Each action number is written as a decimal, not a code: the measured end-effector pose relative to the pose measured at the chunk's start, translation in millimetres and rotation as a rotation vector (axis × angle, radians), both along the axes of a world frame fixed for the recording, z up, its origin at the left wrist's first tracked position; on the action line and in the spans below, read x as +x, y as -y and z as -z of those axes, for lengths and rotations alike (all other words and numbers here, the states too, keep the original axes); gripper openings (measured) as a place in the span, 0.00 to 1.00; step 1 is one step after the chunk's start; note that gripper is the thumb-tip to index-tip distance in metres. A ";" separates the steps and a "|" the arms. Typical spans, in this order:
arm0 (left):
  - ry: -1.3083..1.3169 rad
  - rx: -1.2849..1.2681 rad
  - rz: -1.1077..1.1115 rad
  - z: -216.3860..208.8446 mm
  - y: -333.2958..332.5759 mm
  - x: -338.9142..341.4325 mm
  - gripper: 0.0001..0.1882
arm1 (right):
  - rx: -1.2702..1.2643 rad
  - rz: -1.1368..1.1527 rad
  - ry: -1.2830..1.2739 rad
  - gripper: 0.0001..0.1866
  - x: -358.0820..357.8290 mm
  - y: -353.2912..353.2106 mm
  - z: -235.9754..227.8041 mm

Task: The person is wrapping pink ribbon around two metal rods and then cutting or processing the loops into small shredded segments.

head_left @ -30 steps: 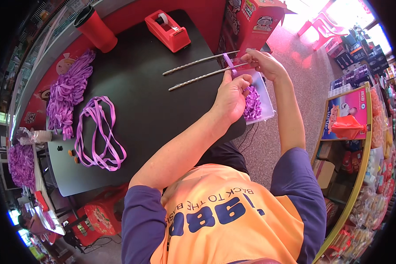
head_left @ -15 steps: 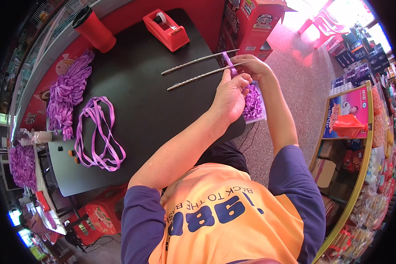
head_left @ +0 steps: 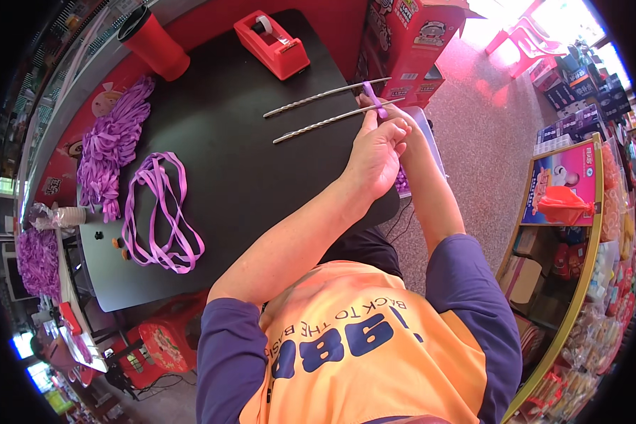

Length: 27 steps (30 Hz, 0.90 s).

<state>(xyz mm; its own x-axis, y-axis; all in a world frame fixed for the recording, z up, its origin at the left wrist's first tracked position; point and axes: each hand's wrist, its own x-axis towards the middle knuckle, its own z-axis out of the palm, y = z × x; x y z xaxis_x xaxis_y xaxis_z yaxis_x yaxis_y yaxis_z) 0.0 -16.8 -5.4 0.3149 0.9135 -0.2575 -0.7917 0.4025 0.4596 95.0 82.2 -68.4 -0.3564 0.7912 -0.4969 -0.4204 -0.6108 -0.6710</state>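
Two long metal drill bits, a far one (head_left: pixel 297 107) and a near one (head_left: pixel 307 131), jut side by side over the black table, spiral ends to the left. A purple ribbon (head_left: pixel 372 94) loops around both smooth shanks near the right ends. My left hand (head_left: pixel 374 159) is closed, index finger raised against the ribbon at the near shank, other fingers curled. Behind it, my right hand (head_left: pixel 411 126) reaches under the shanks; its fingers are largely hidden. Left of the hands, a loose loop of purple ribbon (head_left: pixel 182 230) lies on the table (head_left: pixel 240 169).
A bundle of purple ribbon loops (head_left: pixel 116 148) lies at the table's left. At the back stand a red tape dispenser (head_left: pixel 275 49) and a red cylinder (head_left: pixel 155 46). Beyond the right edge is a pale container (head_left: pixel 437 141) beside purple pieces (head_left: pixel 403 184); red cartons (head_left: pixel 406 49) stand behind.
My right hand has shifted left and in behind the left hand, covering more of the purple pieces. My left hand stays at the ribbon. The whole view has shifted slightly.
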 end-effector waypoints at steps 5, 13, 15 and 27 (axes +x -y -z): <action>-0.009 0.029 -0.009 0.6 -0.3 3.1 0.31 | 0.432 0.015 0.530 0.13 53.2 -9.1 -9.4; -0.022 0.107 -0.010 7.6 -3.8 2.7 0.38 | 1.269 0.040 1.629 0.16 -0.1 45.7 -103.7; -0.023 0.118 -0.026 5.3 -2.6 3.0 0.39 | 1.190 -0.045 1.658 0.16 -5.0 46.8 -115.5; -0.019 0.092 -0.044 4.7 -3.0 6.9 0.35 | 0.930 -0.252 1.496 0.13 -6.6 29.8 -114.4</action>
<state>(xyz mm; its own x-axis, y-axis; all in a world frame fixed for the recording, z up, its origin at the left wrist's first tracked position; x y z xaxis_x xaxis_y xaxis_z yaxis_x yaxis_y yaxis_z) 7.0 -13.8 -10.2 0.2699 0.9465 -0.1771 -0.7984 0.3228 0.5083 88.4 52.4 46.0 -0.2083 0.9764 0.0567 0.8490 0.2093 -0.4851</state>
